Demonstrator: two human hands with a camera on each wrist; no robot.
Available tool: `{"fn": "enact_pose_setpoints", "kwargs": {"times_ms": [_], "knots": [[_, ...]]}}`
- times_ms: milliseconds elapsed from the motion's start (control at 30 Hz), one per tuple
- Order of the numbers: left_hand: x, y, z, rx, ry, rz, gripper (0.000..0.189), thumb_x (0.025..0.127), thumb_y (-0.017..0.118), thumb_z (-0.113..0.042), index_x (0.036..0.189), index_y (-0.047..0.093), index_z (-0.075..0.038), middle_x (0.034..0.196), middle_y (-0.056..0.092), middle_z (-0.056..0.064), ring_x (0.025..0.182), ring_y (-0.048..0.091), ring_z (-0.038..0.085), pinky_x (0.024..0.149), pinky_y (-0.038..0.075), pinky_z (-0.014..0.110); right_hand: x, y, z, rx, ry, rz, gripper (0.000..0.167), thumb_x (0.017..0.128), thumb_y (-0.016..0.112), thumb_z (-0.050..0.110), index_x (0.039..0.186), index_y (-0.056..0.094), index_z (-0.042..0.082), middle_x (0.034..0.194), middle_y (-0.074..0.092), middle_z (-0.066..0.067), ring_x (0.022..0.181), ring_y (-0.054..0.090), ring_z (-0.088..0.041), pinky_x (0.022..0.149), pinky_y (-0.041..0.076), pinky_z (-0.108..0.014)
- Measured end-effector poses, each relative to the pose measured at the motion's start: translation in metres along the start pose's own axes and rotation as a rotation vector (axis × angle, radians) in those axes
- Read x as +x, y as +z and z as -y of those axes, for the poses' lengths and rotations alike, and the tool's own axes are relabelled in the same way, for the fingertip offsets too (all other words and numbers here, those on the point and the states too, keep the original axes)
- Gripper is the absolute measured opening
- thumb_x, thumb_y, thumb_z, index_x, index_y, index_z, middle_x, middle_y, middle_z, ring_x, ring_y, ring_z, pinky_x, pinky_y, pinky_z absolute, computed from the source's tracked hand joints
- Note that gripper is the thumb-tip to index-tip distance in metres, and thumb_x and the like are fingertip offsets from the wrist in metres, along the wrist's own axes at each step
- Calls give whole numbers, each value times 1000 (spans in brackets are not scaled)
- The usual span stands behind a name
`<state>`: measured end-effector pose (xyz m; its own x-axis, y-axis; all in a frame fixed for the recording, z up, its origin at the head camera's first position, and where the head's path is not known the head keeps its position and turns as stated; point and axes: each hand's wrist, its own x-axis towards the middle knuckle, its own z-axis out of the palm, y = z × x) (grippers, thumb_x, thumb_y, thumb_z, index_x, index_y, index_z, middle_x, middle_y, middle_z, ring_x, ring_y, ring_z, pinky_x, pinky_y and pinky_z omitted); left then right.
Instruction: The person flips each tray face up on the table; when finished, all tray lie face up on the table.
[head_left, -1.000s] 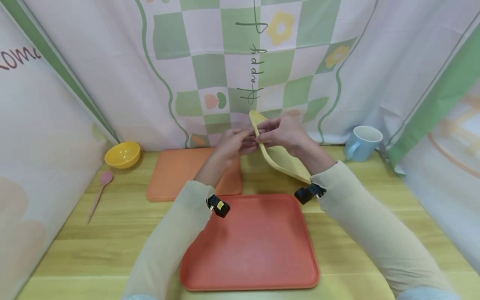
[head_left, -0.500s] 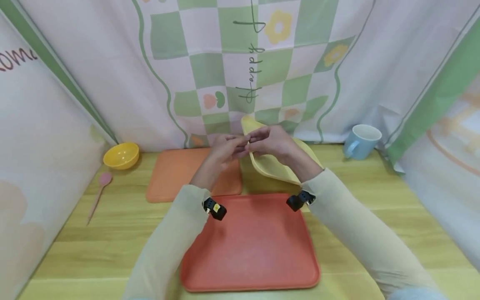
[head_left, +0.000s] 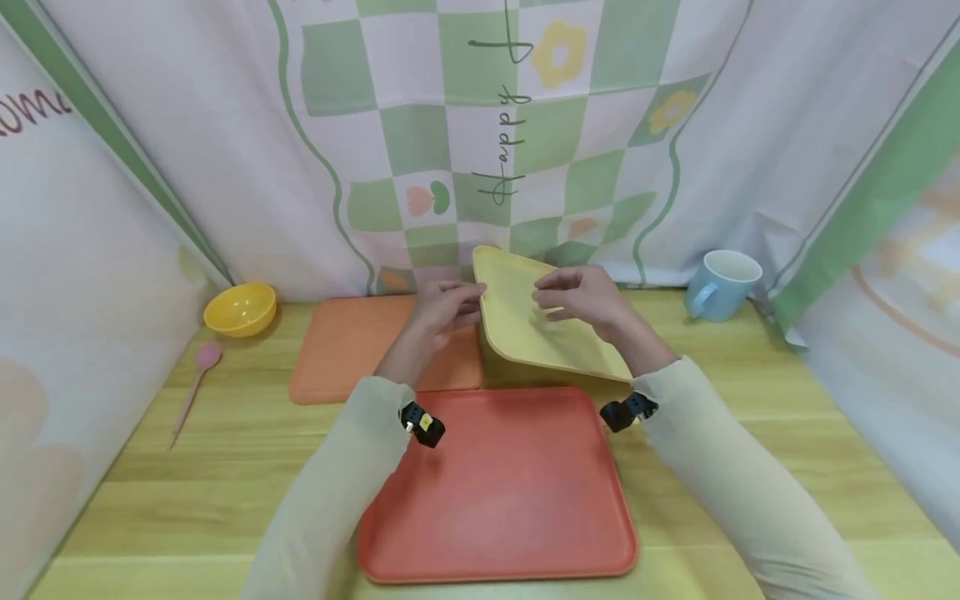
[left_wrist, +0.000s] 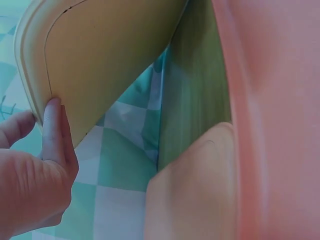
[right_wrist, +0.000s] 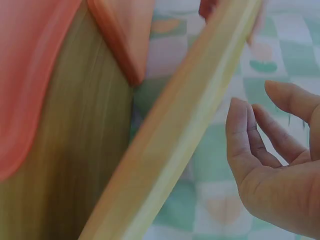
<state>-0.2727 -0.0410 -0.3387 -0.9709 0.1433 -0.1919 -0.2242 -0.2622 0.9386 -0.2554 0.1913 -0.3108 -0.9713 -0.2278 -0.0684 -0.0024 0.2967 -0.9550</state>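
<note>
A yellow tray (head_left: 525, 308) is tilted, its left edge raised off the table and its right side low. My left hand (head_left: 444, 312) pinches that raised left edge; in the left wrist view the thumb lies on one side of the rim and the fingers (left_wrist: 54, 125) on the underside. Over the tray's upper face my right hand (head_left: 581, 296) hovers with loosely bent fingers. The right wrist view shows a gap between thumb and fingers, with nothing in it. The tray's low right end is partly hidden behind the right wrist.
A red tray (head_left: 498, 492) lies in front, with an orange tray (head_left: 352, 342) behind it to the left. At the far left are a yellow bowl (head_left: 242, 310) and a pink spoon (head_left: 197, 387). A blue mug (head_left: 722, 287) stands back right, near the curtain (head_left: 480, 133).
The yellow tray has turned so its upper face shows more, and its raised edge has come down and left. My right hand has let go of that edge and moved right.
</note>
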Motion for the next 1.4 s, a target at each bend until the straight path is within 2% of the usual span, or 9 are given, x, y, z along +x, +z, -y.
{"fn": "enact_pose_setpoints", "kwargs": {"times_ms": [233, 433, 667, 867, 1033, 1133, 1267, 1333, 1400], "knots": [[-1, -10, 8, 29, 25, -76, 17, 94, 71, -3, 106, 72, 8, 75, 68, 7, 64, 67, 14, 62, 60, 23, -1, -36, -28, 52, 58, -38, 49, 101, 63, 10, 140, 46, -16, 139, 49, -24, 111, 64, -20, 104, 50, -43], [-2, -20, 15, 76, 39, -110, 19, 93, 72, -3, 108, 73, 9, 79, 70, 8, 69, 68, 15, 66, 60, 25, -2, -64, -51, 46, 103, -120, 49, 101, 63, 11, 140, 46, -15, 129, 54, -15, 92, 67, -2, 100, 52, -36], [-4, -28, 21, 130, 9, -133, 16, 93, 73, -6, 105, 75, 5, 89, 71, 9, 77, 70, 18, 79, 61, 34, -5, -91, -76, -7, 168, -178, 53, 101, 63, 13, 143, 43, -14, 131, 52, -15, 88, 67, 1, 100, 51, -32], [-1, -32, 28, 156, -17, -144, 21, 93, 74, -8, 111, 74, 3, 100, 71, 13, 82, 70, 19, 82, 61, 34, -12, -110, -94, -119, 220, -191, 54, 100, 64, 13, 142, 43, -15, 106, 66, -1, 90, 67, -3, 104, 50, -41], [2, -33, 33, 172, -16, -155, 23, 93, 74, -7, 113, 73, 4, 103, 71, 14, 82, 70, 18, 81, 61, 33, -16, -115, -107, -208, 285, -168, 56, 99, 66, 12, 141, 45, -16, 133, 56, -29, 90, 65, -4, 96, 54, -32], [2, -33, 34, 186, -14, -160, 23, 93, 74, -6, 113, 73, 5, 104, 70, 15, 82, 70, 19, 83, 61, 34, -16, -117, -112, -267, 303, -165, 55, 96, 70, 12, 138, 49, -16, 141, 48, -35, 84, 63, -2, 83, 56, -21], [3, -34, 36, 214, -19, -167, 25, 93, 74, -6, 115, 72, 5, 110, 70, 18, 88, 72, 23, 82, 61, 35, -11, -120, -121, -356, 269, -179, 51, 89, 73, 7, 129, 56, -18, 109, 69, -22, 72, 61, -3, 68, 53, -18], [4, -34, 37, 223, -27, -169, 26, 93, 74, -7, 116, 72, 4, 112, 70, 19, 90, 72, 24, 82, 61, 36, -9, -120, -123, -404, 249, -190, 48, 85, 74, 4, 125, 59, -18, 94, 72, -14, 69, 61, -7, 64, 52, -20], [5, -35, 39, 234, -32, -175, 27, 93, 74, -7, 118, 72, 4, 114, 70, 19, 93, 72, 25, 83, 61, 36, -7, -120, -123, -451, 237, -198, 47, 83, 73, 3, 124, 61, -17, 90, 72, -13, 70, 61, -11, 64, 51, -22]]}}
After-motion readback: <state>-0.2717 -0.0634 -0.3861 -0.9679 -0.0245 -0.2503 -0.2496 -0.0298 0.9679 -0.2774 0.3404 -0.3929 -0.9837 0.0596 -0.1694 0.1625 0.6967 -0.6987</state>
